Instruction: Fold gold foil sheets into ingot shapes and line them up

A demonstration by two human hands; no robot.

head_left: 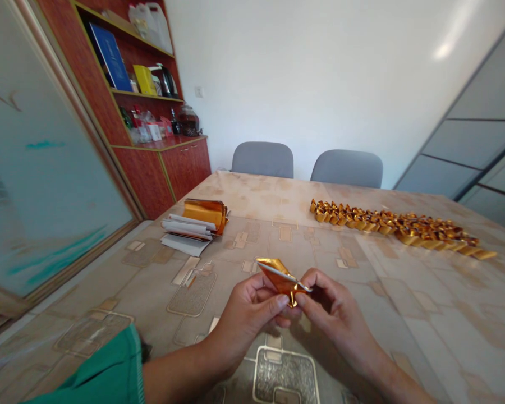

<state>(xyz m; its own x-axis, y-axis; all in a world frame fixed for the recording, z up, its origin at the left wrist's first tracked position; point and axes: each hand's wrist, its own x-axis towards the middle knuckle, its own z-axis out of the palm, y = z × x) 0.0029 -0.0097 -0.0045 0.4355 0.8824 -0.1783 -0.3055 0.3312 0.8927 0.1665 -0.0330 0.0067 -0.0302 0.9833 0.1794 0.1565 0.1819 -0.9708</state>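
Observation:
A partly folded piece of gold foil paper (278, 276) is held above the table between both hands, its pale underside showing along one edge. My left hand (255, 306) pinches it from the left, thumb on the lower part. On the other side, my right hand (330, 297) grips its right end between thumb and fingers. At the left of the table lies a stack of gold and white sheets (204, 216), curled and loose. Rows of folded gold pieces (387, 221) stretch across the right part of the table.
The table (244, 188) has a patterned cover. Two grey chairs (262, 159) stand behind its far edge. A red-brown cabinet (189, 163) with bottles, a kettle and boxes is at the back left, beside a frosted glass panel (46, 151).

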